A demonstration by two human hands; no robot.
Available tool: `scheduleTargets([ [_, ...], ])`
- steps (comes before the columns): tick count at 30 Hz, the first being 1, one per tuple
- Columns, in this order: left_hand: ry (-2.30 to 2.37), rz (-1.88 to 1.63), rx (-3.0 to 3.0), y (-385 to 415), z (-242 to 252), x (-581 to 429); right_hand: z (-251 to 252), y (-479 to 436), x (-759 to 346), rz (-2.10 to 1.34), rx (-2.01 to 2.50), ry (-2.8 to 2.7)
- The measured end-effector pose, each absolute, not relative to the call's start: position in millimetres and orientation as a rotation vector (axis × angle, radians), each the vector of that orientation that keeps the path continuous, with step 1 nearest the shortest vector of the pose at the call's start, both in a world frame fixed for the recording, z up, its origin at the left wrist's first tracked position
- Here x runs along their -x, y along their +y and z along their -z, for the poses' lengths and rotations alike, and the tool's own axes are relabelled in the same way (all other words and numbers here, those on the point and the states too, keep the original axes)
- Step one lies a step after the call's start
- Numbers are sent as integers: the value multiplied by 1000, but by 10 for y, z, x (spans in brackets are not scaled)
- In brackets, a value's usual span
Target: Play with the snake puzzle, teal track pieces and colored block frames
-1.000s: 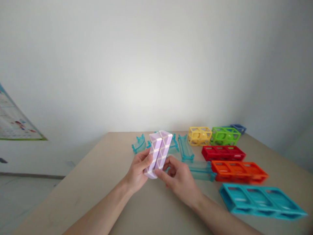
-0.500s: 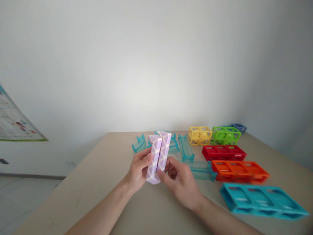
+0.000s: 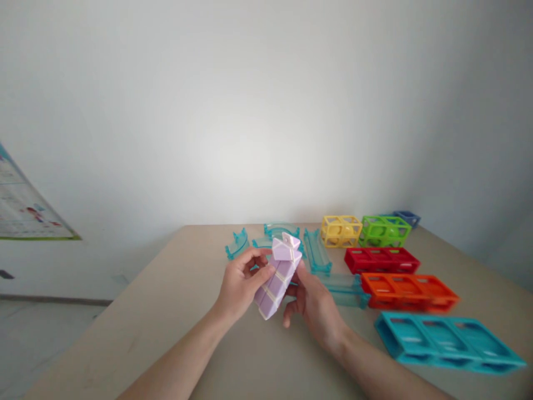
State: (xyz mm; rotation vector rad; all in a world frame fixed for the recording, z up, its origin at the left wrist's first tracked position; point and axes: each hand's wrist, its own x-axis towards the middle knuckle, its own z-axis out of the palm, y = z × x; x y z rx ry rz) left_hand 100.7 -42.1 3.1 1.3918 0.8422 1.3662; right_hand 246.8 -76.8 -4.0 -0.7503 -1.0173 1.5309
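A light purple segmented block toy (image 3: 275, 280) with pale edges is held in the air above the table, tilted, its upper end leaning right. At that upper end one section sits crosswise over the long bars. My left hand (image 3: 239, 283) grips the toy from the left, thumb on its face. From the right, my right hand (image 3: 314, 305) holds its edge near the upper end between thumb and fingers, with the lower fingers curled beneath. Some of its fingertips are hidden behind the toy.
Clear teal track pieces (image 3: 317, 253) lie behind the hands on the table (image 3: 166, 289). To the right stand yellow (image 3: 340, 231), green (image 3: 383, 231), red (image 3: 381, 260), orange (image 3: 408, 291) and teal (image 3: 447, 340) frames, with a blue one (image 3: 407, 218) at the back.
The purple toy has turned and tilted to the right, and its top section now lies across the bars. My right hand has moved up along its right side.
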Motion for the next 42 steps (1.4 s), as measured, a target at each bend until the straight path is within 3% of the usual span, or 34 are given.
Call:
scheduleTargets([
  [11,882,-1286,-1445,-412,-66,-984,8,-751,-2512,-1393,833,-1254],
  [18,841,-1008,-1552,-490,-65,-1005,-27,-731,-2580,-1215,860,-1219],
  [37,599,-922,-1306,-425,7,-939,-20,-704,-2619,-1242,836,-1174],
  [42,624,-1048,-1337,-415,-3,-938,-4,-741,-2600,-1208,859,-1273],
])
